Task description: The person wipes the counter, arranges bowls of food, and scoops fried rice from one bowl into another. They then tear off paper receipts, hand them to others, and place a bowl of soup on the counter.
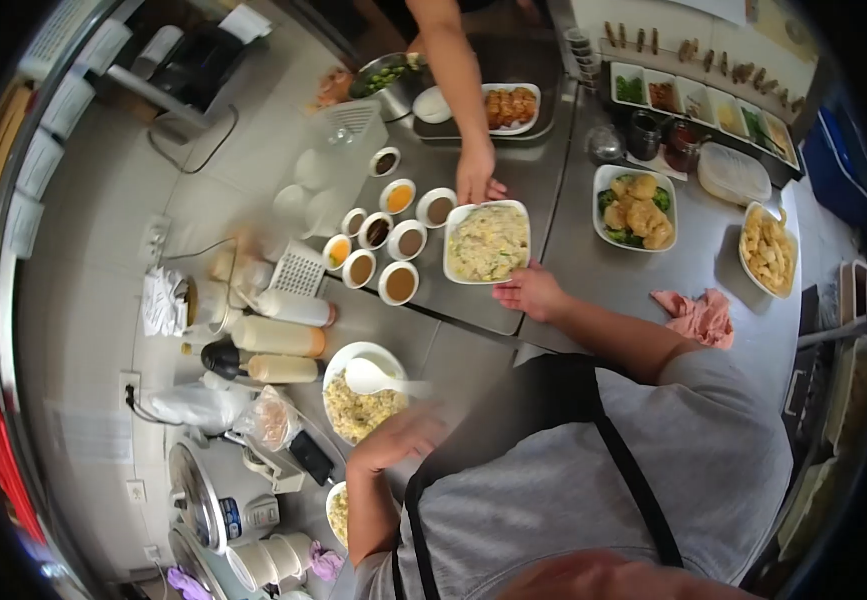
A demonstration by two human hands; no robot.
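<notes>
A square white bowl of fried rice is between two people's hands. My right hand is closed on its near right corner, with the fingers at the rim and underside. Another person's hand reaches from the far side and touches its back edge. My left hand, blurred by motion, has its fingers stretched out with nothing in them. It is beside a round white bowl of fried rice, where a white ladle rests. Part of a smaller dish of rice shows behind my left forearm.
Several small sauce bowls stand left of the bowl. Squeeze bottles lie along the left side. On the right are a bowl of fried pieces with broccoli, a bowl of fries, a pink cloth and a topping tray.
</notes>
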